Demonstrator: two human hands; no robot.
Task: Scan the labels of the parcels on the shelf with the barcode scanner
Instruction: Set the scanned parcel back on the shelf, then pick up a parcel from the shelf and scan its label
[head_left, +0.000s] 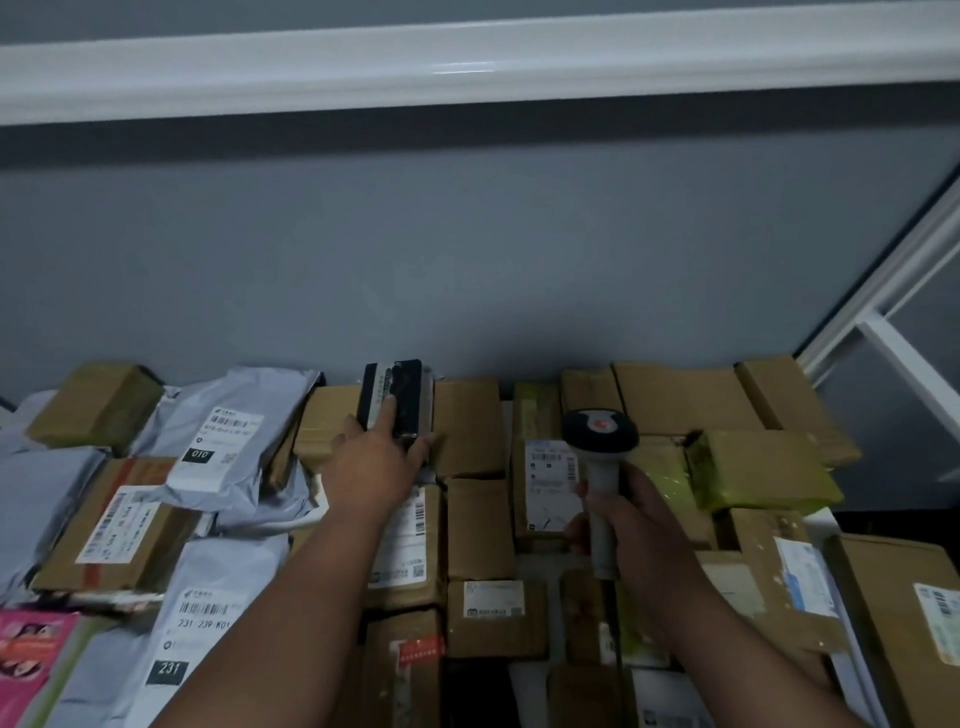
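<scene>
The left hand (376, 460) reaches to about 12 o'clock and grips a small black box-shaped parcel (397, 402) that stands tilted at the back of the shelf against the grey wall (467, 270); the forefinger lies up its face and the other fingers wrap its right edge. The right hand (631, 525) has its fingers clamped round the pale handle of a grey-and-black handheld barcode scanner (600, 452), whose dark head sits at about 1 o'clock over a brown cardboard box with a white label (550, 480). Whether a finger sits on the trigger I cannot tell.

What could go wrong, as I judge it: the black parcel rests on other cartons, so pulling it could topple it or nudge the brown cardboard boxes just beside it. Its label looks partly covered by the forefinger, so a scan may miss. The scanner's head also points away from that parcel, toward the labelled box, which could be read instead.

Room is tight. Parcels lie edge to edge across the whole shelf: grey plastic mailer bags (218, 441) at 10 o'clock, a yellow-green wrapped parcel (763, 467) at 2 o'clock. The wall closes the far side, and a white shelf beam (467, 67) hangs above. The free room is upward and back toward the person.
</scene>
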